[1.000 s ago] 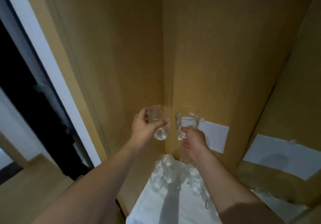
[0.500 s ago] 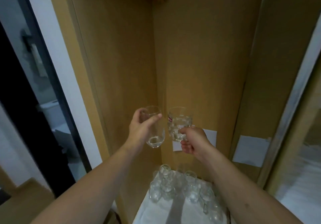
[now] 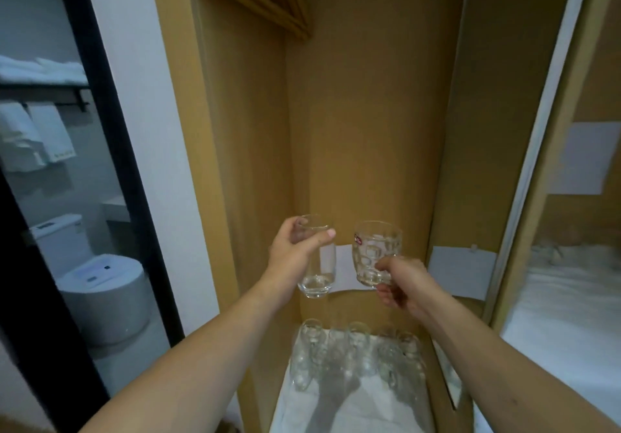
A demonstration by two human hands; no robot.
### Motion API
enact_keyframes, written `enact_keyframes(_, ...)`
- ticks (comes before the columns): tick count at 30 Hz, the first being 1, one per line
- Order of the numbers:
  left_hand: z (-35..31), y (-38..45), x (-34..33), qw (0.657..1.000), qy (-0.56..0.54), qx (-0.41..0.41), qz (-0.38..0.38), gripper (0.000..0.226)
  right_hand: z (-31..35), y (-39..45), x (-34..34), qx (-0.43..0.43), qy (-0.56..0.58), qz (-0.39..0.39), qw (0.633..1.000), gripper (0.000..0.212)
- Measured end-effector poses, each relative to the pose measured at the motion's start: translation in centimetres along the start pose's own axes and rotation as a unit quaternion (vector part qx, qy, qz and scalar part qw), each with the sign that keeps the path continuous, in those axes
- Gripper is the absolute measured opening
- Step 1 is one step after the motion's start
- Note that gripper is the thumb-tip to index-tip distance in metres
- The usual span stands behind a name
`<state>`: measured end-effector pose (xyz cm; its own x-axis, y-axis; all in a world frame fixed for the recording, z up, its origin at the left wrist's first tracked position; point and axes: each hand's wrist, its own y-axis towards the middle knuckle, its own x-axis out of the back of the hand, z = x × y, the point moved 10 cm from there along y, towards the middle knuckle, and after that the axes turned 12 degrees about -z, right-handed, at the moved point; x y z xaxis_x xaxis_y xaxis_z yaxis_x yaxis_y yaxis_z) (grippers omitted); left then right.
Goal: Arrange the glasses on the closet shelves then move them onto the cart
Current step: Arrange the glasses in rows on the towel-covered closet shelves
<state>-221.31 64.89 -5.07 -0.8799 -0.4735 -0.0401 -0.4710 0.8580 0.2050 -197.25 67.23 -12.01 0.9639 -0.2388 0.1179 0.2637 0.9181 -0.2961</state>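
Above the shelf's [image 3: 353, 409] rear-edge cluster, left hand [image 3: 295, 257] grips an upright tumbler [image 3: 317, 264]; right hand [image 3: 400, 284] grips an upright mug [image 3: 374, 251], both level.

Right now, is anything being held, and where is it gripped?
Yes. The left hand grips a smooth glass round its upper body near the rim; the right hand holds a dimpled glass at its lower side.
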Motion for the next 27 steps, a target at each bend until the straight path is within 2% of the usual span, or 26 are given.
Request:
enact_keyframes(7,0.3,-3.8,-1.5,0.996,0.002,0.013,0.083,0.063,-2.9,-5.1,4.4,-0.011,0.014,-0.068,0.998,0.016)
enact_keyframes(12,-0.2,-6.6,-4.0,0.991,-0.019,0.02,0.127,0.062,-4.0,-7.9,8.0,-0.007,0.029,-0.102,0.994,0.013)
enact_keyframes(20,0.1,-12.1,-10.1,0.986,-0.034,0.046,0.154,0.072,-4.8,-10.9,15.2,0.004,0.033,-0.131,0.991,0.016)
enact_keyframes(24,-0.3,-15.7,-13.4,0.984,-0.022,0.049,0.169,0.056,-5.4,-11.7,19.8,0.01,0.03,-0.146,0.989,0.012)
enact_keyframes(27,-0.5,-18.3,-16.0,0.983,-0.006,0.048,0.178,0.061,-6.2,-12.0,23.5,0.006,0.039,-0.152,0.988,0.011)
